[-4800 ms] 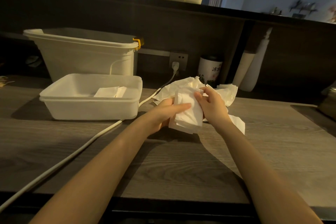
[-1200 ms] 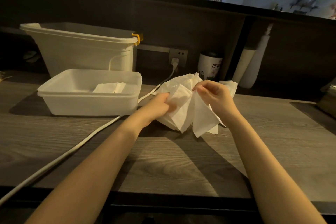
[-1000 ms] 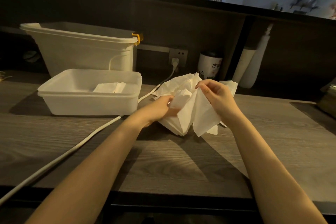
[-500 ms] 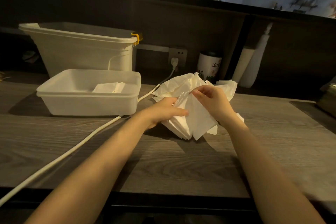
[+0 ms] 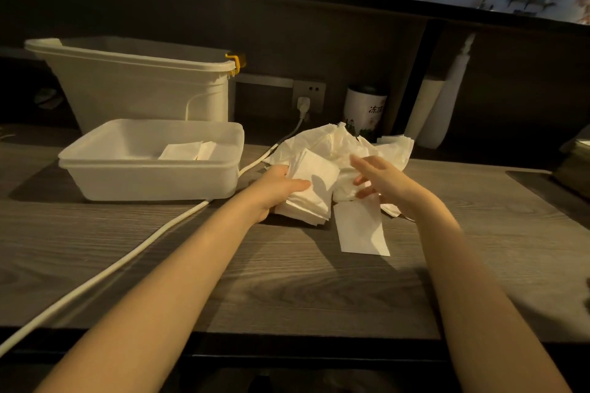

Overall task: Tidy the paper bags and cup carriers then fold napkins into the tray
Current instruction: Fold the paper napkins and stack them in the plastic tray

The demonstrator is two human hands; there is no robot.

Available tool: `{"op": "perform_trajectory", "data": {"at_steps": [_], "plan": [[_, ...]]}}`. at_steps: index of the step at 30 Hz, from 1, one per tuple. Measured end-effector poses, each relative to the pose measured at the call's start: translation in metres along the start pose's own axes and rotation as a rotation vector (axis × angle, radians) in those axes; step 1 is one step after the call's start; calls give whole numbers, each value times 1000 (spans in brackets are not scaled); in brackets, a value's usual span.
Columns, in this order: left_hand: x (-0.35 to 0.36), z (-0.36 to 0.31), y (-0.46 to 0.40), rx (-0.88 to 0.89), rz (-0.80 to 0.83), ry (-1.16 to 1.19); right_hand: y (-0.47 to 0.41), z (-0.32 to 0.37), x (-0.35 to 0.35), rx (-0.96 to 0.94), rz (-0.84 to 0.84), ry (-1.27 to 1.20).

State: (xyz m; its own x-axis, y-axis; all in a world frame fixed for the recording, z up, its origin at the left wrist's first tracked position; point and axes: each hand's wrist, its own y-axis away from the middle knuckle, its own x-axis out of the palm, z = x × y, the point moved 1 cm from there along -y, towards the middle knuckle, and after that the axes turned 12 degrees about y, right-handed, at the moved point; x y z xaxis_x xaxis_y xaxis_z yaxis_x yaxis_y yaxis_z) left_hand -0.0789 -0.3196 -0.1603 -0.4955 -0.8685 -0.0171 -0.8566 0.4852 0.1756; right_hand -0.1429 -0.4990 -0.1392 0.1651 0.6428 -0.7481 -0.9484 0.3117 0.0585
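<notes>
My left hand (image 5: 278, 187) grips a stack of folded white napkins (image 5: 314, 193) just above the wooden counter, thumb across its top. My right hand (image 5: 381, 182) hovers beside the stack with fingers spread and holds nothing. One flat napkin (image 5: 359, 228) lies on the counter below my right hand. Behind both hands sits a loose heap of crumpled napkins (image 5: 338, 145). The white plastic tray (image 5: 153, 183) stands to the left with a folded napkin (image 5: 185, 150) lying inside it.
A large white bin (image 5: 137, 86) stands behind the tray. A white power cable (image 5: 134, 252) runs from the wall socket (image 5: 309, 96) across the counter to the front left. A printed canister (image 5: 367, 110) and a white bottle (image 5: 442, 105) stand at the back.
My right hand has let go of a napkin, which now lies flat on the counter. My left hand still holds the stack, lowered and shifted slightly left.
</notes>
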Motion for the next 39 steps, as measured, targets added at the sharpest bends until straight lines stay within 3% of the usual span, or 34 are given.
{"op": "perform_trajectory", "data": {"at_steps": [3,8,13,23,28,39], "plan": [[-2,1,-4,7,-31,2,2,-6,-3,-36,106,73],[-6,1,-9,35,-81,25,3,-1,-2,-272,-5,213],[-1,0,-8,94,-91,33,8,4,-10,-374,-166,353],[10,0,0,140,-82,132,59,-1,-10,-448,35,704],[12,-1,2,121,-68,141,79,-26,-8,-434,78,702],[10,0,0,105,-76,139,77,-35,0,-536,-98,803]]}}
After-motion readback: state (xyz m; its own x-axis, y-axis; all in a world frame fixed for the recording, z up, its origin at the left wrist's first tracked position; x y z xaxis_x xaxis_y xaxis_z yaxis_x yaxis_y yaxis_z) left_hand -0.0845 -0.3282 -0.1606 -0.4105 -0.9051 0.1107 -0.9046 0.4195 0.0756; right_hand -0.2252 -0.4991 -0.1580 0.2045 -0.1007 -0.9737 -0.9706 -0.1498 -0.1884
